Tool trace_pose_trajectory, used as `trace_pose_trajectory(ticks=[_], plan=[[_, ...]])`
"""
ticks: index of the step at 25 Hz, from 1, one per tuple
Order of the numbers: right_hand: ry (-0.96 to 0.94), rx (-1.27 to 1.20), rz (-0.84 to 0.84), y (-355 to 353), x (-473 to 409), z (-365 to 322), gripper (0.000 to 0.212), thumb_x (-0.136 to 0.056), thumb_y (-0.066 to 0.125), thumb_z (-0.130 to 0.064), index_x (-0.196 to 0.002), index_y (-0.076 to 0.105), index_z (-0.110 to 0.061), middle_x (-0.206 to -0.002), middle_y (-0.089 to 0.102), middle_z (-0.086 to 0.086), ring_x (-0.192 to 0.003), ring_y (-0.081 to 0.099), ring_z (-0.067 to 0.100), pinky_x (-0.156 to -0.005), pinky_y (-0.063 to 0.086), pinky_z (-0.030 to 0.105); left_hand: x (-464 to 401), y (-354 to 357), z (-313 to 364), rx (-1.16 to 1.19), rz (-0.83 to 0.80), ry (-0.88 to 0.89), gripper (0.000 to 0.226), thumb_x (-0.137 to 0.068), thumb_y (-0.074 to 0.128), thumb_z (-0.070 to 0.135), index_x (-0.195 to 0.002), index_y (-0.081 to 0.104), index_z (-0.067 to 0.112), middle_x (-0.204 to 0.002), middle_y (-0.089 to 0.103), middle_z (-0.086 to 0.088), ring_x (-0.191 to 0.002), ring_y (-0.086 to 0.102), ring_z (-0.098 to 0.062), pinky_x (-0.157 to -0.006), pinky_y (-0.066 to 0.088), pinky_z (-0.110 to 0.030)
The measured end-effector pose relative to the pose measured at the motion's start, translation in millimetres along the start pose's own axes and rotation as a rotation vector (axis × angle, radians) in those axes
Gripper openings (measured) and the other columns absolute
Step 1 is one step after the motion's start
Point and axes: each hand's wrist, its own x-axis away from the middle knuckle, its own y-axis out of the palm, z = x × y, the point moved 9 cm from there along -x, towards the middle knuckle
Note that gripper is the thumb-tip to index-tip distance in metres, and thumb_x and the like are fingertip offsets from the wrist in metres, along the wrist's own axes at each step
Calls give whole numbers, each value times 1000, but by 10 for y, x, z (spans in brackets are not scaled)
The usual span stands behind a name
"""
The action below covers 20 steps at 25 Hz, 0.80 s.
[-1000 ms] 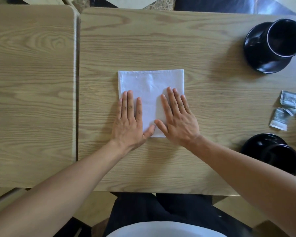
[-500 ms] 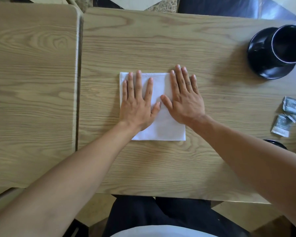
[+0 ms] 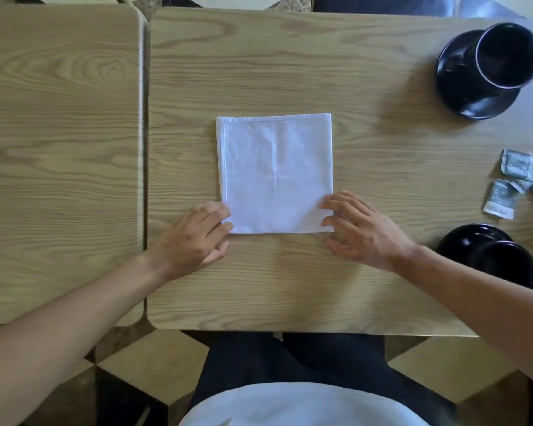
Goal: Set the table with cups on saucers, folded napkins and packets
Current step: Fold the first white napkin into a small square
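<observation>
A white folded napkin (image 3: pixel 274 173) lies flat as a square in the middle of the wooden table (image 3: pixel 290 287). My left hand (image 3: pixel 194 238) rests at its near left corner, fingers bent, fingertips touching the edge. My right hand (image 3: pixel 360 232) sits at the near right corner, fingers spread and lightly bent, two fingertips on the cloth. A black cup (image 3: pixel 505 53) stands on a black saucer (image 3: pixel 462 96) at the far right. A second black cup (image 3: pixel 502 262) on its saucer (image 3: pixel 462 241) is at the near right, partly behind my right forearm. Several small packets (image 3: pixel 517 179) lie between them.
A second wooden table (image 3: pixel 59 149) adjoins on the left, with a narrow gap (image 3: pixel 144 149) between the two tops. My legs and a checkered floor show beyond the table's near edge.
Both hands slid up over the napkin with flat palms, then drew back toward me and apart to its near corners. The napkin now shows uncovered.
</observation>
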Motion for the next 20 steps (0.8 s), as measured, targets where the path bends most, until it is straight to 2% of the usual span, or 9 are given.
trace_pose_trajectory(ticks=[4,8,10,12,14,15,16,18,20], plan=[[-90,81,18,-96,-12,2,20,-94,65,-9,-109,73,2,-135,63,21,-129,59,34,-111,43,54,-11,-82,-38,-84,83,11,18,-93,59,10,-101,70,-2,-108,68,-21,-111,65,-40,-91,54,-46],[-121,100,60,-184,-97,-50,10,-93,67,-8,-92,74,-1,-125,70,19,-120,66,33,-106,47,54,-79,-146,-62,-37,133,-14,15,-93,59,7,-91,71,-2,-107,69,-22,-114,64,-41,-93,53,-49],[-11,42,60,-206,-170,14,15,-95,57,-8,-93,69,1,-123,71,17,-123,64,33,-110,44,53,-128,-168,-110,94,151,-95,19,-95,53,3,-91,69,-6,-111,69,-24,-122,61,-42,-99,51,-51],[141,-98,46,-207,-210,82,27,-96,43,-12,-107,64,2,-116,72,13,-119,65,31,-111,43,52,-147,-173,-268,363,165,-312,29,-99,43,10,-101,66,-7,-115,70,-22,-117,65,-36,-96,53,-46],[326,-229,91,-231,-201,160,29,-97,36,-18,-113,57,-6,-107,73,3,-102,67,26,-94,51,43,-94,-167,-455,526,226,-602,38,-102,33,24,-110,63,0,-93,74,-6,-77,71,-23,-67,50,-36],[441,-260,138,-246,-182,215,26,-98,34,-24,-112,53,-13,-99,72,-4,-90,65,24,-78,50,37,-91,-196,-505,523,268,-693,40,-102,31,29,-109,61,3,-73,67,3,-57,60,-16,-57,40,-32],[559,-272,193,-263,-168,281,23,-99,32,-31,-109,50,-19,-86,69,-11,-76,62,24,-65,44,34,-115,-234,-539,497,309,-756,40,-102,30,31,-106,59,2,-62,55,7,-48,49,-16,-55,33,-30],[744,-268,289,-306,-227,423,24,-102,28,-43,-108,45,-26,-65,56,-18,-54,52,22,-54,32,32,-214,-300,-635,427,385,-859,37,-103,31,28,-102,56,1,-60,49,3,-49,43,-23,-57,28,-31],[860,-249,329,-309,-384,585,25,-103,24,-47,-109,42,-30,-61,51,-15,-53,51,18,-49,28,32,-364,-282,-804,364,406,-961,30,-102,34,24,-101,54,1,-64,49,-2,-55,46,-31,-58,25,-35]])
